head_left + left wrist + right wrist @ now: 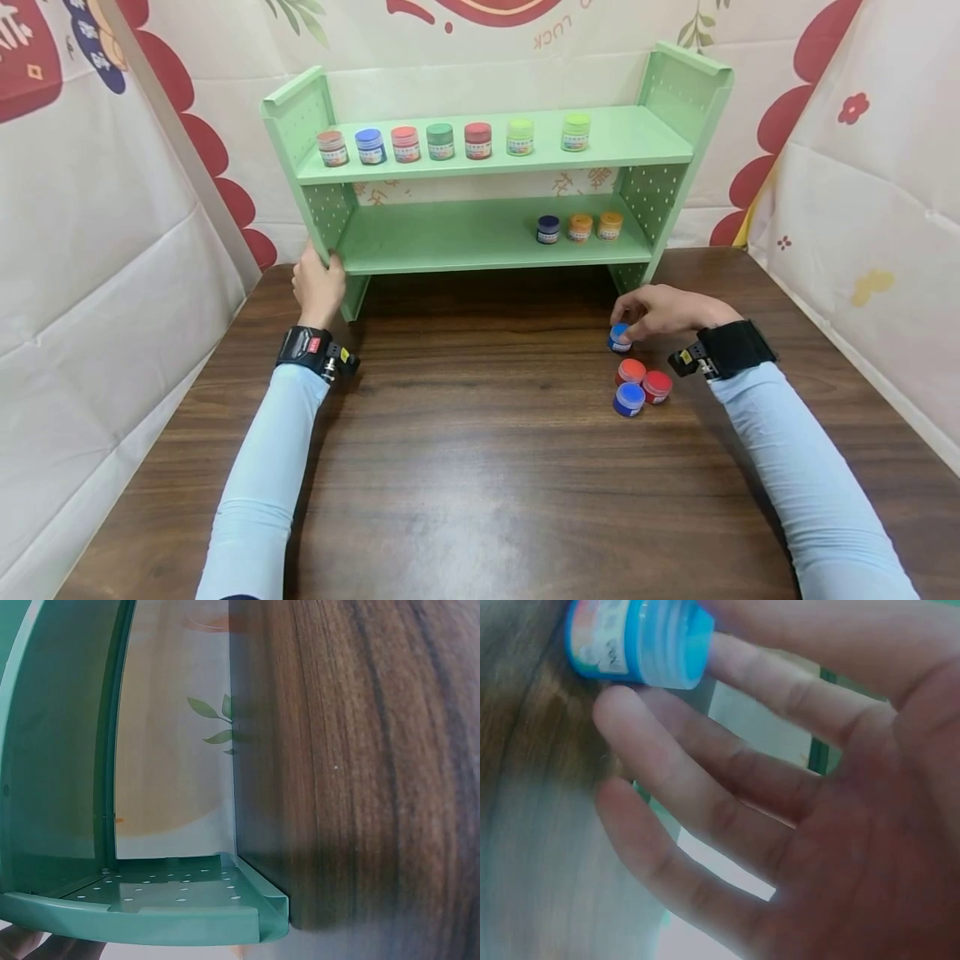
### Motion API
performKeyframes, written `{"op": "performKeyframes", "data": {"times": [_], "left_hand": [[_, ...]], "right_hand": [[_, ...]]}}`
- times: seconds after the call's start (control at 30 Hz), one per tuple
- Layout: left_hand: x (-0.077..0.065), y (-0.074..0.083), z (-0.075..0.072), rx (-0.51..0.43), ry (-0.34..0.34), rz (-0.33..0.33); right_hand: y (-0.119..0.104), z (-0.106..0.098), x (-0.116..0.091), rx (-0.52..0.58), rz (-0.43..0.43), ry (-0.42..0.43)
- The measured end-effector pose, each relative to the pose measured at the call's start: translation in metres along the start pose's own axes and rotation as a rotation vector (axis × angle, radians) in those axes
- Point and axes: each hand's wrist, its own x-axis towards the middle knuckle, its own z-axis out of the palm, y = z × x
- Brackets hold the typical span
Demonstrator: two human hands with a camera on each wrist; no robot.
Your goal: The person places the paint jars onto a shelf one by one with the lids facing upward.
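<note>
A two-tier green shelf (pixel 435 237) stands at the back of the table. My left hand (pixel 318 287) grips the lower front edge of its left side panel; in the left wrist view only bits of fingers show behind the green panel (pixel 187 889). On the right, my right hand (pixel 667 308) pinches a small blue-lidded paint jar (pixel 618 339) between thumb and fingers, close over the table. The right wrist view shows this jar (pixel 600 637) on its side in the picture, with the other fingers spread loosely below. Nearer me sit two red jars (pixel 657 387) and another blue jar (pixel 628 400).
Several jars in red, blue, green and light green line the upper tier, among them a dark green one (pixel 440 142). A navy jar (pixel 548 229) and two orange jars (pixel 610 225) occupy the lower tier's right end. White printed cloth (pixel 862 208) encloses the wooden table (pixel 450 433).
</note>
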Motion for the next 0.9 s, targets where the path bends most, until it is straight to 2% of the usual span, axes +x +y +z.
{"op": "performKeyframes", "data": {"times": [0.23,0.5,0.9], "left_hand": [[-0.0013,-0.0006,-0.0004,-0.003,0.001,-0.002],[-0.0011,-0.0012,-0.0007,0.002,0.003,-0.004],[-0.0008,-0.0006,-0.0003,-0.004,0.012,0.009]], "right_hand": [[-0.0008,0.0044,0.0049,0.028,0.057,0.012],[0.0018,0.0029,0.0048,-0.011,-0.007,0.014],[0.0058,0.0047,0.0072,0.021,-0.011,-0.003]]}}
